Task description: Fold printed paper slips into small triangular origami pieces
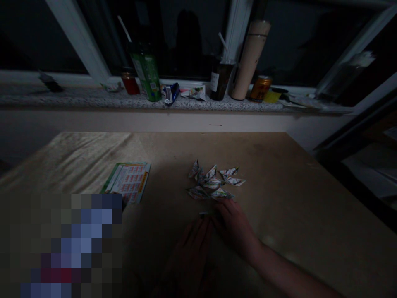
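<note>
In dim light, my left hand [194, 242] rests low on the table with its fingers together, pressing on a small piece of folded paper [204, 214]. Only a pale edge of that paper shows past the fingertips. My right hand [234, 219] reaches in from the right, its fingers bent and closed at the same paper beside the left fingertips. Just beyond the hands lies a loose cluster of several folded paper pieces [213, 183], pointed and printed in many colours. The right knuckles are close to the nearest piece.
A printed calendar card [132, 180] lies left on the brown table [279, 198]. Along the granite windowsill [192, 104] stand a green bottle [147, 74], a dark cup [221, 80] with a straw, a pinkish flask [250, 60] and a gold can [260, 88]. Pixelation covers the lower left.
</note>
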{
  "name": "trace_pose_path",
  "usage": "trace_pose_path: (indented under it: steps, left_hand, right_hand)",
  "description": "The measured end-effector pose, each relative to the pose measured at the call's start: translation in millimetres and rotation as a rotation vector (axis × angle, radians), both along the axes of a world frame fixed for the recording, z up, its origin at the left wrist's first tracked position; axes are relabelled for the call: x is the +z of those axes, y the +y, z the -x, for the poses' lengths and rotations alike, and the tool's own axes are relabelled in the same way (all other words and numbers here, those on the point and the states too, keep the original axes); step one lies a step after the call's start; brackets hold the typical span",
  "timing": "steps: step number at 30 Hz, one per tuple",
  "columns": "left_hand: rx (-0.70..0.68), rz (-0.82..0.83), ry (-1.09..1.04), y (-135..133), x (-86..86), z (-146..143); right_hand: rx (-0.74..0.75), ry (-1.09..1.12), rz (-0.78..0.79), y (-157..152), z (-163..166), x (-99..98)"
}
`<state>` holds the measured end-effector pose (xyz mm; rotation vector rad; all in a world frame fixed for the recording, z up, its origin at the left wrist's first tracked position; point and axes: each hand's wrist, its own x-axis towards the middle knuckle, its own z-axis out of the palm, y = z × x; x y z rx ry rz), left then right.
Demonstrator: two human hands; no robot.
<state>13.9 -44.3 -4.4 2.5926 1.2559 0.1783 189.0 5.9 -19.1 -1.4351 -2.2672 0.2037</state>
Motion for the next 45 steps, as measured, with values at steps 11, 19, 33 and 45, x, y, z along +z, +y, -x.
trace_pose_path:
  steps: [11,19,33,45]
  left_hand:
    - [-0.011,0.062,-0.002,3.6,-12.1,-1.8]
    - [-0.005,0.079,0.004,4.3,-14.5,-3.2]
    - [0.066,0.065,-0.001,-3.9,2.7,-7.7]
    - [0.01,0.018,0.008,-3.4,10.2,-2.1]
  right_hand:
    - [0.017,-0.049,-0.001,2.5,-0.5,0.8]
    - [0.05,-0.042,-0.06,0.2,-3.0,3.1]
    - [0.275,-0.217,0.156,-62.4,-30.7,10.4]
    - [0.227,-0.103,0.108,-64.3,-27.1,3.5]
